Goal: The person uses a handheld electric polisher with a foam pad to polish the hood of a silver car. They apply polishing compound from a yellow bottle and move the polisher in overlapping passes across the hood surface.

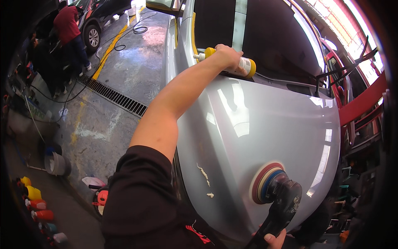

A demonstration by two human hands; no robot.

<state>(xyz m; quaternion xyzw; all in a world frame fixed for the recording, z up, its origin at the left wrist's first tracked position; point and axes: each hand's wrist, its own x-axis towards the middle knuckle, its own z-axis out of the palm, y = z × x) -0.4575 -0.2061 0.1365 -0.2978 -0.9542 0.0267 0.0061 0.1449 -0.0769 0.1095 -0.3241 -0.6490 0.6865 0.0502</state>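
My left arm stretches across the silver car hood (286, 116). At its end my left hand (229, 57) is closed round a white and yellow squeeze bottle (247, 67), held sideways by the base of the windshield. A black polisher (286, 199) with a round layered pad (262, 182) rests on the front part of the hood. My right hand (275, 240), partly cut off at the lower edge, grips the polisher's handle. Left of the pad, a thin wavy line of cream-coloured compound (203, 173) and a small blob lie on the paint.
Yellow masking tape (193, 33) edges the windshield. To the left are a floor drain grate (114, 95), a loose cable (139, 30), a bucket (57, 164) and several coloured bottles (39, 204). A person in a red shirt (67, 25) bends beside a dark car. A red post (360, 99) stands right.
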